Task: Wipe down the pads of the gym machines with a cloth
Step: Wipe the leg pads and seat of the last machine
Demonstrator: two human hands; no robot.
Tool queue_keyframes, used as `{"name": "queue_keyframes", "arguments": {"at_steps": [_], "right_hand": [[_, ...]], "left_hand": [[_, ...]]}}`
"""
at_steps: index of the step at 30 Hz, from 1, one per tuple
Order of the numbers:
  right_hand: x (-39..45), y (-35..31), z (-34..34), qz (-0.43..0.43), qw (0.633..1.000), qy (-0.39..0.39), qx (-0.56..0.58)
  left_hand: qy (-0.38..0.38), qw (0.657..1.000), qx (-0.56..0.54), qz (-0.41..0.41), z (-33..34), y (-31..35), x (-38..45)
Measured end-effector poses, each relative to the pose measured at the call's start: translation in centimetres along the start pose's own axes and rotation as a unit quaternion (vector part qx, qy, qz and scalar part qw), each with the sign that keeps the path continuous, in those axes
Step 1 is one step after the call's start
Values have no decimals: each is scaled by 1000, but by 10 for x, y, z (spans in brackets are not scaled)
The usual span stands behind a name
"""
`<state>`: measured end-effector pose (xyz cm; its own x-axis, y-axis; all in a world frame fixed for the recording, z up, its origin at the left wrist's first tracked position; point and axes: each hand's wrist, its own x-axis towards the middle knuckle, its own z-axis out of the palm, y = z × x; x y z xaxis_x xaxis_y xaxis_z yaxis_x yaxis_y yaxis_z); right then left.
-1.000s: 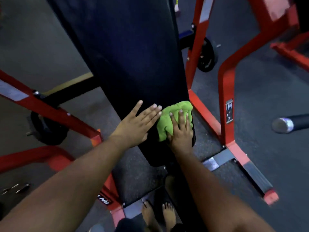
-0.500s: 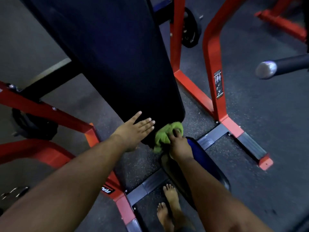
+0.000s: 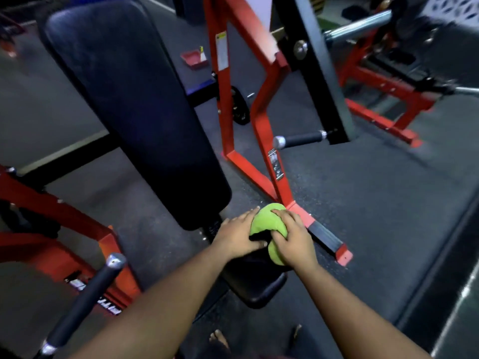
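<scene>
The green cloth (image 3: 268,224) lies bunched on the far end of the black seat pad (image 3: 255,283), low in the head view. My right hand (image 3: 294,242) lies over the cloth and grips it, the thumb tucked against its near side. My left hand (image 3: 237,235) rests flat on the seat pad, its straight fingers touching the cloth's left edge. The long black back pad (image 3: 134,107) rises tilted up and to the left, just beyond both hands.
Red frame posts (image 3: 267,141) stand right of the pads, with a red foot (image 3: 326,239) beside my right hand. Padded handles stick out at right (image 3: 300,139) and lower left (image 3: 85,304). A weight plate (image 3: 239,107) and a red tray (image 3: 194,58) lie farther back.
Both hands came off the lower end of the back pad and down onto the seat pad. My left hand closed in beside the cloth. The view lifted to show the whole back pad.
</scene>
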<state>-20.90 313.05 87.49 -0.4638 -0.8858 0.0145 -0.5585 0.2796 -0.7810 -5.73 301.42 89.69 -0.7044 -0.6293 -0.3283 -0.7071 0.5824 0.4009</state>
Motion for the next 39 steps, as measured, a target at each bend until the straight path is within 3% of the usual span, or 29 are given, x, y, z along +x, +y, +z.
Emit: {"name": "queue_keyframes", "arguments": {"at_steps": [3,8,12,15,18,21,23,25,27,28,30,34,39], "right_hand": [[-10,25,-60,-31,999,24,-9],[-9,97,-166,-17,998,21,-51],[-4,144,-253,-16,997,6,77],[11,159,-304,95,976,51,192],[32,173,-340,165,944,7,284],[53,182,-367,168,927,23,334],[72,193,-383,171,910,77,369],[89,202,-396,158,908,116,371],[112,216,-410,146,914,139,353],[123,222,-417,144,916,151,343],[148,236,-433,144,918,175,326],[184,261,-472,165,925,213,268],[233,298,-518,178,930,263,187]], "left_hand": [[92,994,-61,5,4,66,11],[132,981,-141,10,10,193,50],[125,960,-245,50,15,279,88],[111,942,-296,114,21,313,124],[118,918,-350,142,15,345,157],[178,914,-355,79,17,367,191],[206,907,-368,-18,22,381,221],[173,861,-467,-107,20,400,235],[90,798,-577,-150,18,423,257],[46,783,-600,-156,17,430,267],[-2,786,-605,-125,18,446,298],[14,784,-619,-41,10,475,357],[-40,728,-683,-41,-20,515,417]]}}
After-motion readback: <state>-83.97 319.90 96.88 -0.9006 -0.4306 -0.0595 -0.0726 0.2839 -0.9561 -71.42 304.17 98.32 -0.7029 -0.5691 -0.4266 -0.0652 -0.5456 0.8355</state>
